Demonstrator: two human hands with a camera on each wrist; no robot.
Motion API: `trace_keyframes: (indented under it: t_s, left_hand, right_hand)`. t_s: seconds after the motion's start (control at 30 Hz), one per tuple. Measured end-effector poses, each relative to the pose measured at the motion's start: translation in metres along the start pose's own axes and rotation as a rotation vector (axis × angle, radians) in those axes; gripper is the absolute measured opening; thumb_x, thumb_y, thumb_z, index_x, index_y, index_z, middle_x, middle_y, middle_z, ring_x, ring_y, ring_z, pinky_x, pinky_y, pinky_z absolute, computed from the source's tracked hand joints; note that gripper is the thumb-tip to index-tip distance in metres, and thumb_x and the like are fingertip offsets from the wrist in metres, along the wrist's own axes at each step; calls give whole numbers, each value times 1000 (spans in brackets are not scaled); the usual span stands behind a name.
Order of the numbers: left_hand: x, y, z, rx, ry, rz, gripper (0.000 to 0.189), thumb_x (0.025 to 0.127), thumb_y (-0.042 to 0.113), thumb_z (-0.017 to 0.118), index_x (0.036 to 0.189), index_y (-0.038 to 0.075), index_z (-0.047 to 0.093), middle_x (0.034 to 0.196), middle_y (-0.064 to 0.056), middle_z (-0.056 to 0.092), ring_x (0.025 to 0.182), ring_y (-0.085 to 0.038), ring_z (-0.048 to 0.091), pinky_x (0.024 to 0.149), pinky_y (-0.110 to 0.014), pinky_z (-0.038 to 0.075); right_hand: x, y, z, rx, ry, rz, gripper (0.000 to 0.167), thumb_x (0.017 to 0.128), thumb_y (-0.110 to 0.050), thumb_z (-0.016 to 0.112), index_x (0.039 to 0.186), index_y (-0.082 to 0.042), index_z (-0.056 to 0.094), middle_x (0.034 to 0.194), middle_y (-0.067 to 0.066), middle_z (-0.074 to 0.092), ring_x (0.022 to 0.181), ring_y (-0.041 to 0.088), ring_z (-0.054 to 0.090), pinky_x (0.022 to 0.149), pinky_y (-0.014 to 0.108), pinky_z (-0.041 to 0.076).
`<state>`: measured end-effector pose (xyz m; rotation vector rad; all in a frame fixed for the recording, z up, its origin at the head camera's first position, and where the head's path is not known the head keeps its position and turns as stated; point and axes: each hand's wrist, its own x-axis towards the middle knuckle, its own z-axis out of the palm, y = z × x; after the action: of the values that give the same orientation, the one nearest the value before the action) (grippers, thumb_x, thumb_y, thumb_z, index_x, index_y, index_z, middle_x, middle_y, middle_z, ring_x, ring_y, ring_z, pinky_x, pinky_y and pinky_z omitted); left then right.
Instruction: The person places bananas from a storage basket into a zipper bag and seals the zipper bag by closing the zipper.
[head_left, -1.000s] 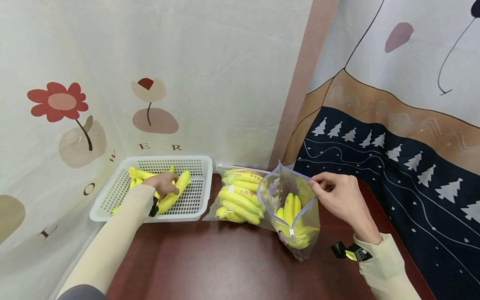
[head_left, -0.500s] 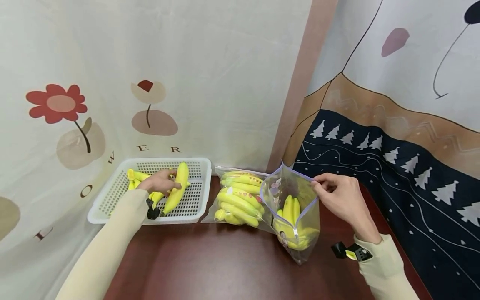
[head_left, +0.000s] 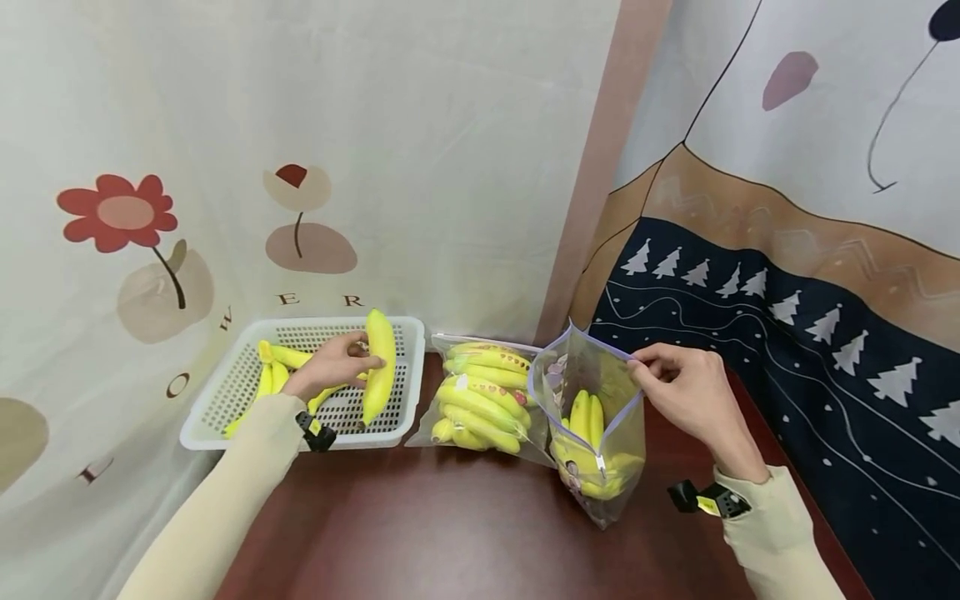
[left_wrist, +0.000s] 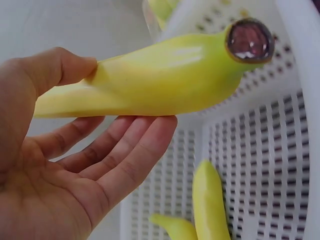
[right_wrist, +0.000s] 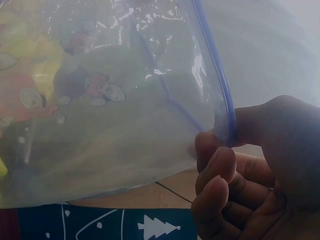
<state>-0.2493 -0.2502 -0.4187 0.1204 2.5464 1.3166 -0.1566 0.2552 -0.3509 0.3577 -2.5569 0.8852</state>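
Note:
My left hand [head_left: 333, 367] pinches a single yellow banana [head_left: 380, 367] between thumb and fingertips, over the right side of a white perforated basket [head_left: 408, 400]. In the left wrist view its dark cut end points away from the palm. More bananas [left_wrist: 209, 200] lie in the basket below. My right hand [head_left: 686, 392] pinches the purple zip rim of a clear plastic bag [head_left: 633, 425], whose mouth gapes. Several bananas [head_left: 587, 421] stand inside that bag. Cartoon prints show on its side in the right wrist view.
A second clear bag [head_left: 423, 429], filled with bananas [head_left: 480, 408], lies between the basket and the gaping bag. All rest on a dark red-brown table [head_left: 420, 533]. Printed curtains [head_left: 450, 167] hang close behind and along the right side.
The left hand has lifted the banana from among the others in the basket and shifted slightly right with it, turning it more upright. The right hand keeps its grip on the bag rim.

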Motion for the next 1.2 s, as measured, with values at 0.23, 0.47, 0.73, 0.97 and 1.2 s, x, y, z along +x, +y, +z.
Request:
trace_keyframes:
  t_s: [0.23,0.47,0.73,0.97,1.2]
  left_hand:
    - [-3,27,18,-82,48,44,51,97,25,70,136,-1,50,110,-18,62,96,-24,69,84,-47,63]
    - [-8,52,36,-191,21,77,51,95,22,72,136,1,52,112,-20,64,98,-27,70,81,-46,64]
    - [-20,91,57,-260,3,125,56,93,22,73,142,6,50,116,-20,64,101,-26,70,82,-45,64]
    - [-30,128,78,-338,-15,184,54,92,15,73,141,6,53,118,-21,66,99,-25,71,79,-45,64]
    - [-34,158,95,-420,-38,262,44,91,14,74,132,10,59,115,-18,69,99,-24,72,77,-46,64]
  right_hand:
    - [0,0,1,-9,7,19,7,92,-14,71,90,-14,77,63,-4,63,54,7,52,46,24,38]
    - [-1,0,1,-21,9,12,5,91,-12,71,88,-12,75,62,-4,64,53,8,52,48,24,39]
    - [1,-1,-1,-21,-2,6,4,92,-14,71,92,-13,76,62,-4,64,53,8,51,47,25,37]
    - [2,-3,-3,-21,-8,24,5,93,-16,70,90,-13,74,59,-3,64,49,8,51,42,26,36]
    - [1,-3,-3,-25,-23,37,8,94,-17,70,88,-12,71,59,-4,66,49,7,56,42,27,38]
